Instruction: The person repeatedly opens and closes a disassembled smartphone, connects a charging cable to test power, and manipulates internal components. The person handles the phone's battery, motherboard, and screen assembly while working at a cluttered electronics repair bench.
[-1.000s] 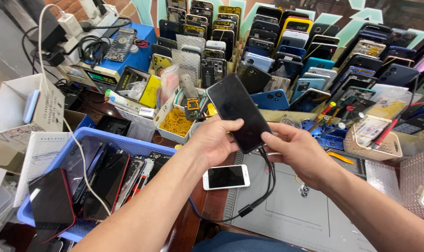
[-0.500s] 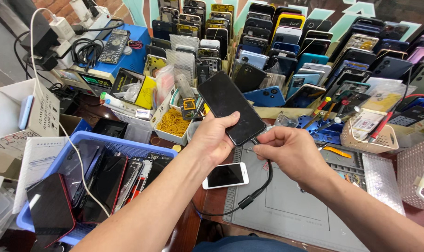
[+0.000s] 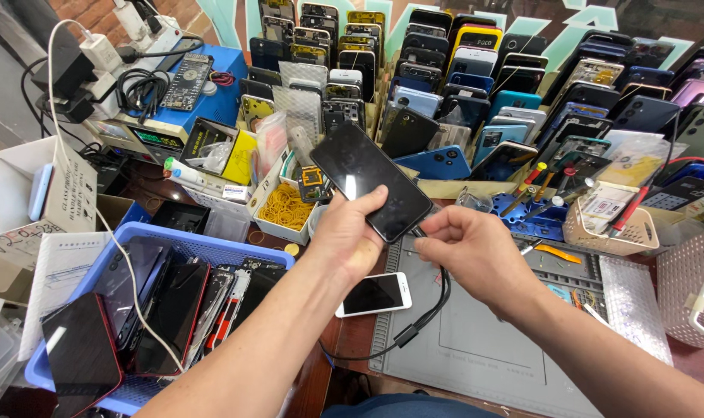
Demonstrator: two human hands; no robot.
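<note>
Left hand (image 3: 352, 236) grips a black slab smartphone (image 3: 371, 182), dark glass screen up and tilted, held above the grey silicone repair mat (image 3: 476, 348) on the bench. Right hand (image 3: 468, 251) is pinched narrow on the plug end of a black charging cable (image 3: 425, 317) at the phone's lower edge. Judgement: keep plug square to port, phone steady. A small white phone (image 3: 373, 294) lies just left of the mat.
</note>
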